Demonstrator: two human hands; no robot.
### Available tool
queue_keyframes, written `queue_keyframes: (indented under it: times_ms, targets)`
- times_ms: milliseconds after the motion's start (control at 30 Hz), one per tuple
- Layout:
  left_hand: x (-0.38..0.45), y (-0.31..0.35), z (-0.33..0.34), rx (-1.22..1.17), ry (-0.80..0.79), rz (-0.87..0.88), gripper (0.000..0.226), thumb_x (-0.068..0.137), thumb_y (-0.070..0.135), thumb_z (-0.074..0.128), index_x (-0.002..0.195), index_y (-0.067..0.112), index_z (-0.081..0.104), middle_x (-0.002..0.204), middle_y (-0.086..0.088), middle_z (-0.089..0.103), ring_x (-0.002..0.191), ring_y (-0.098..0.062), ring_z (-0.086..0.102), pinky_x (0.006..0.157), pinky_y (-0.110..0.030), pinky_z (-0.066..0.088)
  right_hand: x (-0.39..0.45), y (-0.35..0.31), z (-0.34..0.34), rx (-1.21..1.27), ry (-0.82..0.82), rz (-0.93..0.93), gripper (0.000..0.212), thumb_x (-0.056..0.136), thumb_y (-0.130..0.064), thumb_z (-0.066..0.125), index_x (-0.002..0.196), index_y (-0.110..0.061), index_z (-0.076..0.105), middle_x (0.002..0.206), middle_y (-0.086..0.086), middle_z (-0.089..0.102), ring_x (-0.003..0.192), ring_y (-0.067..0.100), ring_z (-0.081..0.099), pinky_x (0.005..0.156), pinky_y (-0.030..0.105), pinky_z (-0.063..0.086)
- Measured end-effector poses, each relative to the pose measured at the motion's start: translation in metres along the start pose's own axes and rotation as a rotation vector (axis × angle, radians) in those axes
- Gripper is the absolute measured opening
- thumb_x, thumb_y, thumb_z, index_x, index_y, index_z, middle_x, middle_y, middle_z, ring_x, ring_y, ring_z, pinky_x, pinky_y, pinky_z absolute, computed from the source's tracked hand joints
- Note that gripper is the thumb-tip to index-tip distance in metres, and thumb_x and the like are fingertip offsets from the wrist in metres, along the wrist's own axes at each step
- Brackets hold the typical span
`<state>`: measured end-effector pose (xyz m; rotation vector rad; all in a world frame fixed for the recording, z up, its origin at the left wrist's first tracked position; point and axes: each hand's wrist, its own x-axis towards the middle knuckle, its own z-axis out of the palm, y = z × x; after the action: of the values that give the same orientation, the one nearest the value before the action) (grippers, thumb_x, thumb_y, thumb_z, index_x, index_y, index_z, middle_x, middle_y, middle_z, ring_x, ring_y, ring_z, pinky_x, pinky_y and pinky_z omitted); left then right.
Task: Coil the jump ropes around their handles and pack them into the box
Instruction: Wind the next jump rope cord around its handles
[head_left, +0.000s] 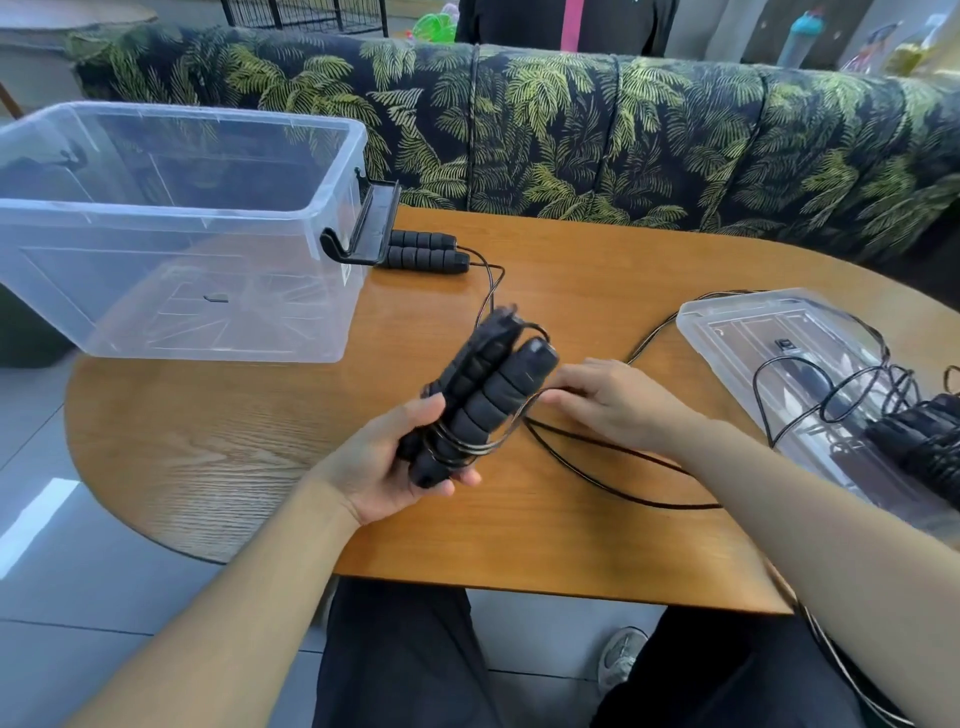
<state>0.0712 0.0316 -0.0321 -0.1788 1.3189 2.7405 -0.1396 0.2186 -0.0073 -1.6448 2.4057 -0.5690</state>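
Observation:
My left hand (387, 462) grips a pair of black foam jump-rope handles (488, 395) held together, tilted up and away from me, with several turns of thin black cord around their lower half. My right hand (608, 400) pinches that cord just right of the handles; the loose cord (613, 480) trails across the wooden table (519, 530) to the right. A clear plastic box (171, 234) stands at the far left with nothing visible inside. A second pair of black handles (423, 252) lies beside the box. A third rope (919, 436) lies tangled on the clear lid (753, 332).
The box's black latch (363, 228) sticks out towards the second handles. A palm-print sofa (623, 135) runs behind the table. A person in dark clothes stands behind it at the top. My knees are under the near table edge.

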Motion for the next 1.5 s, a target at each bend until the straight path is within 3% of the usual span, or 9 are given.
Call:
queue_keyframes:
  times_ms: [100,233,367,533,900,1033,1267,1367,1500]
  targets:
    - [0.001,0.002,0.003,0.055,-0.011,-0.064,0.08,0.069,0.041,0.092,0.132,0.008,0.056,0.104,-0.02,0.068,0.075,-0.031,0.072,0.048,-0.026,0.057,0.016,-0.005,-0.015,0.038,0.006,0.101,0.023,0.092,-0.054,0.059,0.087,-0.034,0.067,0.07,-0.017,0.06,0.065,0.0,0.053,0.059,0.027,0.04]
    - [0.006,0.006,0.003,0.16,-0.058,-0.144,0.08,0.076,0.038,0.087,0.139,0.009,0.047,0.108,-0.022,0.067,0.081,-0.033,0.072,0.053,-0.028,0.059,0.044,-0.019,-0.029,-0.018,-0.035,0.171,0.022,0.086,-0.042,0.071,0.067,-0.033,0.062,0.066,-0.015,0.059,0.07,0.017,0.054,0.06,0.028,0.04]
    - [0.008,0.012,0.006,0.281,-0.113,-0.228,0.062,0.084,0.026,0.08,0.133,0.007,0.048,0.112,-0.026,0.066,0.089,-0.04,0.071,0.06,-0.031,0.062,0.064,-0.044,-0.035,-0.065,-0.122,0.075,0.04,0.068,-0.07,0.076,0.068,-0.031,0.067,0.065,-0.015,0.062,0.067,0.006,0.055,0.059,0.028,0.042]
    - [0.007,0.02,0.007,0.454,-0.025,-0.258,0.048,0.089,0.02,0.073,0.127,0.009,0.047,0.108,-0.022,0.071,0.087,-0.039,0.07,0.06,-0.032,0.061,0.076,-0.066,-0.041,-0.031,-0.136,-0.013,0.029,0.068,-0.063,0.081,0.077,-0.036,0.073,0.079,-0.017,0.07,0.08,0.006,0.062,0.071,0.03,0.051]
    - [0.004,0.008,0.006,0.076,0.35,0.071,0.041,0.09,0.028,0.067,0.127,0.011,0.059,0.099,-0.017,0.07,0.077,-0.034,0.071,0.054,-0.032,0.06,0.068,-0.098,-0.038,-0.17,0.077,-0.207,0.019,0.088,-0.055,0.062,0.098,-0.043,0.074,0.095,-0.017,0.074,0.091,0.011,0.066,0.08,0.035,0.053]
    - [0.006,0.006,0.004,-0.071,0.462,0.186,0.047,0.091,0.029,0.067,0.133,0.012,0.059,0.102,-0.016,0.068,0.079,-0.029,0.068,0.055,-0.029,0.055,0.058,-0.102,-0.03,-0.042,0.089,-0.163,0.017,0.097,-0.047,0.056,0.111,-0.042,0.065,0.088,-0.016,0.071,0.072,-0.001,0.059,0.071,0.031,0.048]
    - [0.007,0.006,0.002,-0.157,0.542,0.308,0.055,0.088,0.041,0.065,0.131,0.008,0.058,0.1,-0.011,0.067,0.069,-0.019,0.063,0.05,-0.021,0.049,0.035,-0.085,-0.002,0.126,-0.017,-0.012,0.016,0.101,-0.046,0.052,0.096,-0.031,0.052,0.064,-0.003,0.058,0.057,0.014,0.051,0.058,0.035,0.043]
    - [0.007,0.006,0.003,-0.169,0.554,0.294,0.067,0.082,0.057,0.061,0.125,0.007,0.061,0.089,-0.007,0.067,0.062,-0.015,0.059,0.044,-0.018,0.043,0.026,-0.082,0.007,0.242,-0.087,-0.047,0.016,0.1,-0.045,0.054,0.095,-0.029,0.056,0.077,-0.002,0.065,0.07,0.02,0.059,0.069,0.047,0.053]
    - [0.0,0.009,0.0,-0.199,0.467,0.258,0.052,0.091,0.058,0.057,0.109,0.012,0.074,0.088,-0.005,0.065,0.058,-0.014,0.052,0.039,-0.016,0.034,0.023,-0.073,0.002,0.25,-0.113,-0.021,0.018,0.1,-0.049,0.052,0.1,-0.034,0.062,0.088,-0.009,0.067,0.079,0.017,0.062,0.077,0.045,0.055]
